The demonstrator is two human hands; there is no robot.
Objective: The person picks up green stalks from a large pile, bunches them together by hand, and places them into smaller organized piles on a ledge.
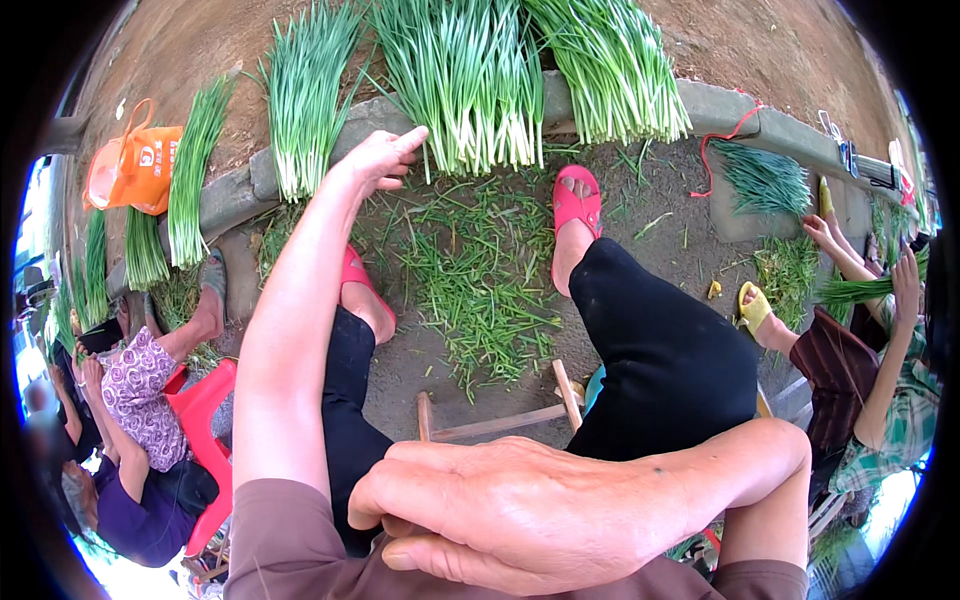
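Note:
My left hand (pixel 385 160) reaches forward, fingers apart, with its fingertips beside the pale stem ends of a wide pile of garlic chives (pixel 455 85). I cannot tell if they touch the stems. Close in front of my chest, large in view, is my right hand (pixel 530 510), back up, with its fingers curled under. Whatever it may hold is hidden. Another chive bundle (pixel 308 110) lies left of the wide pile, and one more (pixel 615 75) lies to its right. All rest across a stone curb (pixel 715 105), pale ends toward me.
Chive trimmings (pixel 475 290) litter the ground between my feet. A wooden stool frame (pixel 500 422) stands beneath my legs. Leftward are an orange bag (pixel 135 165), a red plastic stool (pixel 208 440) and seated people. At right, a person in a plaid shirt (pixel 895 430) holds chives (pixel 855 290).

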